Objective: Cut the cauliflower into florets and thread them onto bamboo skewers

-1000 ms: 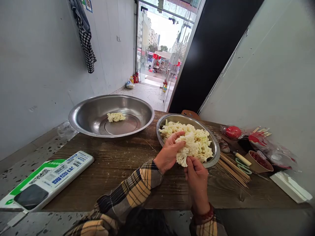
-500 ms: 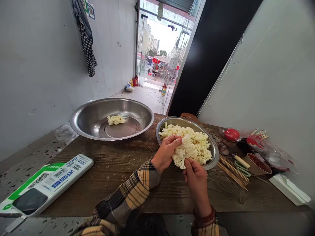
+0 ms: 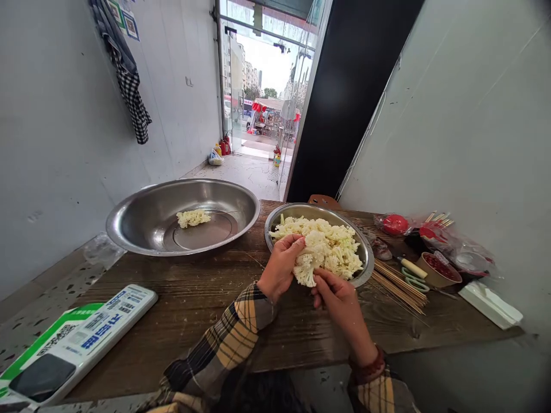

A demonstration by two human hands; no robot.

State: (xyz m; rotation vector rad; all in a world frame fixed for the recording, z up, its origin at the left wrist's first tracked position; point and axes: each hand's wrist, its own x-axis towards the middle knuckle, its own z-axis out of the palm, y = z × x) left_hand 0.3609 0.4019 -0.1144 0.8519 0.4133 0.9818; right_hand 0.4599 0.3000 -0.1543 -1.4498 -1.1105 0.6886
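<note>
Cauliflower florets (image 3: 306, 268) are in my left hand (image 3: 279, 265), whose thumb and fingers close round their upper left side. My right hand (image 3: 338, 295) pinches the lower stem end of the same cauliflower; whether a thin stick is also between those fingers I cannot tell. Both hands are over the near rim of a steel bowl (image 3: 368, 269) heaped with loose cauliflower pieces (image 3: 340, 244). To the left stands a wider steel basin (image 3: 142, 229), holding one row of cauliflower (image 3: 193, 218) with a thin stick showing at its right end.
Bamboo skewers (image 3: 398, 287) lie right of the bowl, beside green-handled scissors (image 3: 415, 281), a light-handled tool (image 3: 413, 268), a tub of red contents (image 3: 441, 269) and a tissue pack (image 3: 491, 304). A phone (image 3: 42, 376) rests on a white box (image 3: 107, 332) at left.
The view has turned slightly, so the bowls and hands appear further left. My right hand's fingers have shifted a little at the stem; both hands still hold the cauliflower.
</note>
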